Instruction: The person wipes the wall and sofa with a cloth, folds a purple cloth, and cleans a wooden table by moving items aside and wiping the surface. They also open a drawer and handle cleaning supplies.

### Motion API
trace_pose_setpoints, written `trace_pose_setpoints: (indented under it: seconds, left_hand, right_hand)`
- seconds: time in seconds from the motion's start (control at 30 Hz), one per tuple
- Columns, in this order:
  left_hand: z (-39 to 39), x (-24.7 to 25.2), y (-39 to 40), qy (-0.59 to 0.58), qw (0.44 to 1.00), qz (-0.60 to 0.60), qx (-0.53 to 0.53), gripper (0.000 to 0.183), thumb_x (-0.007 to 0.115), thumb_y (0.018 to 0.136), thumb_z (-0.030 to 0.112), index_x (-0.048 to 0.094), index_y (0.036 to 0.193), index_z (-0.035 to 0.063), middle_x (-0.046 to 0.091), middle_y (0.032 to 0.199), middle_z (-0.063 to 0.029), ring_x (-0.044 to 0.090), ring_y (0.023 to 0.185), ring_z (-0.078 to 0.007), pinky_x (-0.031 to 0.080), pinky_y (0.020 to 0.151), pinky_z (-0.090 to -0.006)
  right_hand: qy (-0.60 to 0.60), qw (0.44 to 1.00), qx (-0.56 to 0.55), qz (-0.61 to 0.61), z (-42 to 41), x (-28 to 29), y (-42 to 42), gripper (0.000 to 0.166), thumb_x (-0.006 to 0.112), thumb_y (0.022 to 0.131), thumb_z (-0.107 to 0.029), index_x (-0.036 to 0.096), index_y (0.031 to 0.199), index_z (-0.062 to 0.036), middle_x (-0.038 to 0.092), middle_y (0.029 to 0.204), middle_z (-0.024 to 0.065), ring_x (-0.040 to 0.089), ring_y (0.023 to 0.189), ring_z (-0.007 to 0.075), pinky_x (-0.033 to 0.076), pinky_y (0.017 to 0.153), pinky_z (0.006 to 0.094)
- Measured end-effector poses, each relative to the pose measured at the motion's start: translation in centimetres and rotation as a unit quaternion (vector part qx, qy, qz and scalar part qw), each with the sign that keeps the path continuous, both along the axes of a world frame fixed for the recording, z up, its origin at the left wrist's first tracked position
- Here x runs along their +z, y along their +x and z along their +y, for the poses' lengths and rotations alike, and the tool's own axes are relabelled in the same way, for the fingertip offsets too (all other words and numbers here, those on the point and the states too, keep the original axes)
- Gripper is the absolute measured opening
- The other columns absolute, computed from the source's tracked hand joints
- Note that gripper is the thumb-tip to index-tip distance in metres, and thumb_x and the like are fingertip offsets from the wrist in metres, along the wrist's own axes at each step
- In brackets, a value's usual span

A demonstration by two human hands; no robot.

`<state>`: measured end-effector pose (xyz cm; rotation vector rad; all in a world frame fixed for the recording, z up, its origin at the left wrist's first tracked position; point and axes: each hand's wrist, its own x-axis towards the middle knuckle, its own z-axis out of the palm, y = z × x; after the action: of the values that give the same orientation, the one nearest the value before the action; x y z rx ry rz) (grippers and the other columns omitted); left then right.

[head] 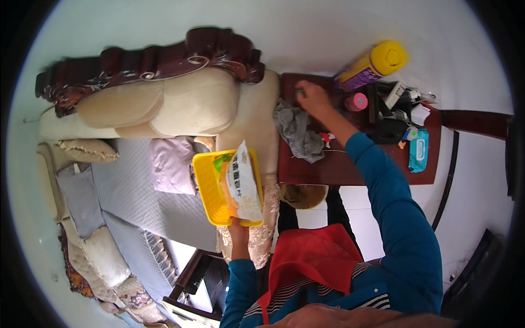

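Note:
My left hand (pixel 238 234) grips the near rim of a yellow plastic basket (pixel 211 197) beside the sofa arm. Inside the basket stands a white and orange package (pixel 242 184) bearing writing, with a green packet (pixel 221 162) behind it. My right hand (pixel 313 98) is over the back of a dark red wooden table (pixel 328 172), its fingers curled; whether something small is in them is hard to see. A crumpled grey cloth (pixel 299 131) lies on the table just below that hand. Close to its right are a pink-lidded jar (pixel 356 102) and a yellow and purple spray can (pixel 371 65).
Further right on the table are a turquoise wipes pack (pixel 418 151), a black bag (pixel 389 131) and several small items. A small red and white figure (pixel 327 138) lies by the cloth. Left stands a beige sofa (pixel 197 102) with carved wood trim and a folded pink cloth (pixel 172 164).

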<state>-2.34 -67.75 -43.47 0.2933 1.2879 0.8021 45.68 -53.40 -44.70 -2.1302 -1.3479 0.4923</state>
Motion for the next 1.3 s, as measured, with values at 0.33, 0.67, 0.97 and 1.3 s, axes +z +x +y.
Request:
trace_pose_setpoints:
  seconds: [0.33, 0.67, 0.97, 1.3]
  left_hand:
    - [0.5, 1.3, 1.7, -0.01, 0.999, 0.042, 0.006, 0.049, 0.051, 0.099, 0.026, 0.036, 0.142, 0.0089, 0.054, 0.132, -0.0109, 0.057, 0.118, -0.0253, 0.049, 0.1, -0.0421]
    - [0.6, 2.0, 1.9, 0.011, 1.0, 0.013, -0.007, 0.043, 0.049, 0.097, 0.014, 0.041, 0.138, 0.0073, 0.053, 0.133, -0.0095, 0.056, 0.12, -0.0253, 0.049, 0.1, -0.0416]
    - [0.2, 1.5, 0.9, 0.001, 1.0, 0.016, 0.016, 0.043, 0.052, 0.095, 0.013, 0.042, 0.137, 0.006, 0.054, 0.131, -0.0096, 0.057, 0.117, -0.0252, 0.051, 0.096, -0.0402]
    - [0.0, 1.0, 0.9, -0.001, 1.0, 0.012, 0.006, 0.043, 0.053, 0.094, 0.014, 0.044, 0.136, 0.0055, 0.053, 0.129, -0.0088, 0.057, 0.116, -0.0242, 0.05, 0.096, -0.038]
  right_hand:
    - [0.232, 0.909, 0.346, 0.0, 0.2, 17.9, -22.9, 0.024, 0.067, 0.076, -0.018, 0.059, 0.096, -0.0069, 0.062, 0.082, 0.009, 0.063, 0.082, 0.0246, 0.048, 0.072, 0.039]
    - [-0.078, 0.986, 0.059, -0.133, -8.1, 3.2, -9.4, 0.071, 0.078, 0.07, -0.029, 0.048, 0.135, -0.0195, 0.048, 0.134, 0.0159, 0.047, 0.118, 0.0378, 0.047, 0.09, 0.0458]
    - [-0.054, 0.998, -0.009, 0.004, -4.0, 1.0, -6.5, 0.038, 0.069, 0.076, -0.02, 0.062, 0.114, -0.0196, 0.053, 0.123, 0.0134, 0.05, 0.112, 0.0392, 0.05, 0.089, 0.0481]
    - [-0.1, 0.964, 0.043, -0.241, 0.8, -5.2, -5.1, 0.044, 0.067, 0.079, -0.027, 0.062, 0.122, -0.0221, 0.045, 0.139, 0.0078, 0.04, 0.125, 0.04, 0.044, 0.091, 0.0604]
